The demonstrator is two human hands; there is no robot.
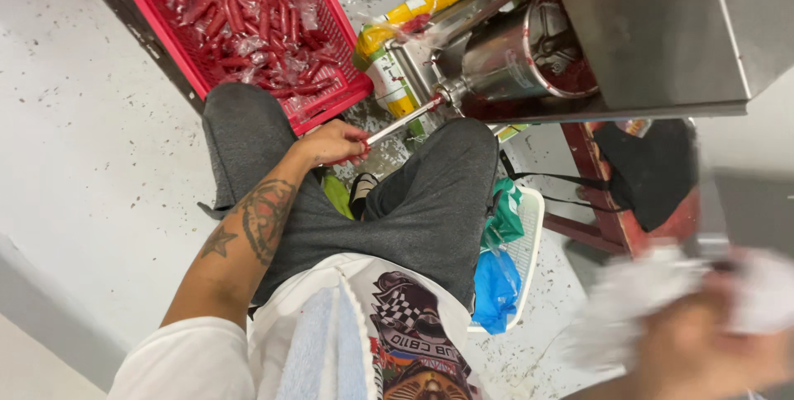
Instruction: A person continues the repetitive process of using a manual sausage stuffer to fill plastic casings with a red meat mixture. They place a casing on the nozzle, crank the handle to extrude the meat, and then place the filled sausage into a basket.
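Left hand on the stuffer's nozzle, right hand blurred.

Head view: the left hand (332,143) closes around a red casing on the thin nozzle (405,120) of the steel stuffer (529,52); the casing looks soft, slick and easily torn, best pinched lightly near the tip. The right hand (703,342) is blurred among white wrap (628,301); grip unclear. A red basket (331,106) of sausages (248,19) sits on the floor beyond the knees.

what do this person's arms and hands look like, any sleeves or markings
The left hand is bare, no glove or ring visible. Its forearm carries dark tattoos: a star and a round ornate design. A short white sleeve covers the upper arm. The right hand is motion-blurred; details cannot be told.
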